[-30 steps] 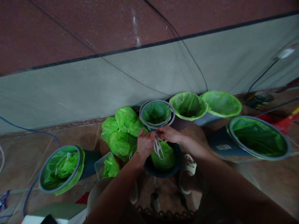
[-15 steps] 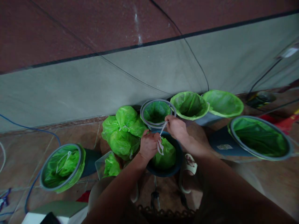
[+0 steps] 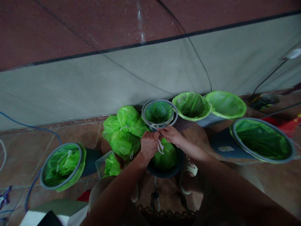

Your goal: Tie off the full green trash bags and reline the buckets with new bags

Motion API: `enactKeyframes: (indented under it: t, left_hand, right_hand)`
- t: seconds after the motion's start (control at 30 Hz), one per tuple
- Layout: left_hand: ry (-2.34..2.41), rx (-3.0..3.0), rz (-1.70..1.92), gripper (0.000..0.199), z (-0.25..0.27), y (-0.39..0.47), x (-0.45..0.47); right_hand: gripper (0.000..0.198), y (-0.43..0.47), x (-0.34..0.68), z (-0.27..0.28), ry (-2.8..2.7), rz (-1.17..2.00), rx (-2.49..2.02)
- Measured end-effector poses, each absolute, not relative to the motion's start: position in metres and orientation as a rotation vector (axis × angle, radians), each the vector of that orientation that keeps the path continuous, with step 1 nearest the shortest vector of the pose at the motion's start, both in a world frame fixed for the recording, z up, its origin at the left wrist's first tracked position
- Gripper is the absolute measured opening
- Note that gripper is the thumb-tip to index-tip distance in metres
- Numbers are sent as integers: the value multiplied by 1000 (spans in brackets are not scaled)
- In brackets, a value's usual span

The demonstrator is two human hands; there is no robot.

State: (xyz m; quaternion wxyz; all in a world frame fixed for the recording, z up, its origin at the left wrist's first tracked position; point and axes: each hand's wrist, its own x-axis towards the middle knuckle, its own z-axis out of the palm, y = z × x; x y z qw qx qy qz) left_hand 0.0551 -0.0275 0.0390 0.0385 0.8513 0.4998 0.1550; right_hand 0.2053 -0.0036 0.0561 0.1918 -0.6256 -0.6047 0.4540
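Observation:
A green trash bag (image 3: 165,157) sits inside a dark blue bin (image 3: 162,173) between my feet. Its white drawstring (image 3: 160,147) loops out at the top, where both hands meet. My left hand (image 3: 149,145) is closed on the drawstring at the bag's neck. My right hand (image 3: 171,135) pinches the string close beside it, fingers touching or nearly touching the left ones. One loop hangs down over the bag and another sticks up above the fingers. The exact crossing of the string is hidden by my fingers.
Several tied green bags (image 3: 124,138) are piled at the left, beside a clear box (image 3: 100,166) of green bags. Lined bins stand around: one at left (image 3: 82,163), a grey-rimmed one (image 3: 144,117) ahead, others (image 3: 191,106) along the wall and at right (image 3: 223,147). Cables hang on the wall.
My right hand has come down and left toward my left hand, bringing its end of the drawstring in. The left hand stays at the bag's neck.

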Motion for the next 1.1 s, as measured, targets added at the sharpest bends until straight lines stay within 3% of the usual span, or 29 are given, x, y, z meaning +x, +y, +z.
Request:
enactKeyframes:
  t: [0.2,0.4,0.6,0.73,0.93,1.1]
  left_hand:
    - [1540,2576,421,24,42,-27,54]
    - [1603,2417,278,29,41,-26,56]
    - [1650,2079,193,19,41,-27,50]
    - [1439,1770,311,28,41,-20,43]
    - [1317,907,730,23,36,-15,55]
    - [1203,565,827,28,38,-13,61]
  right_hand:
    - [29,1,209,42,-1448,1432,-1658]
    - [28,5,215,48,-1937,951,-1985]
    - [31,7,214,49,-2043,743,-2279]
    - [32,6,211,45,-2131,742,-2242]
    - [32,6,208,51,-2154,788,-2150]
    - [30,6,210,57,-2114,814,-2108]
